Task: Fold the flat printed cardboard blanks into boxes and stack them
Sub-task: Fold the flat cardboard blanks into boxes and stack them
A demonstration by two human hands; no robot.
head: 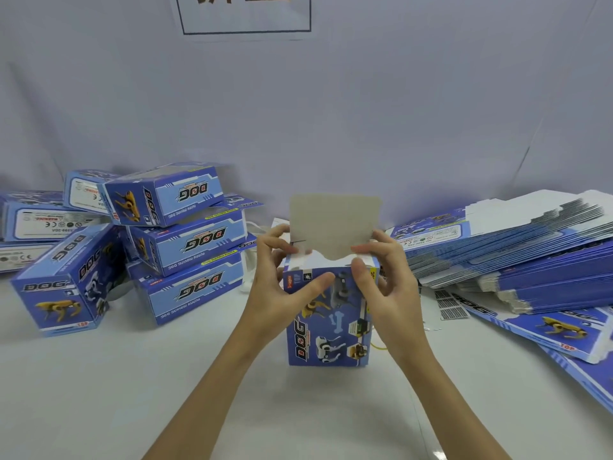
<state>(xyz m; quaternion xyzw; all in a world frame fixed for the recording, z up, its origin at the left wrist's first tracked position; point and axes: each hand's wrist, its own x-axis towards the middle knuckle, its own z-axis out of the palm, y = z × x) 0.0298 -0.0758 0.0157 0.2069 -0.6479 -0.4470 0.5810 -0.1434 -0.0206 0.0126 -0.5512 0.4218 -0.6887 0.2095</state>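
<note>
We see a blue box [326,313] standing upright on the white table [132,393], right in the middle, with its top still open and its grey lid flap [335,224] sticking straight up. Our left hand [282,280] holds the left top corner of the box, with the thumb lying across the front and the fingers curled over the rim. Our right hand [384,280] holds the right top corner, with thumb and fingers pinching a small side flap there. To the left of the box sits a messy pile of finished boxes [179,234], some lying flat and one tipped over. To the right of the box lies a big stack of flat blanks [517,260], fanned out. Behind the box hangs a pale wall [331,111] with a sign [245,11].
</note>
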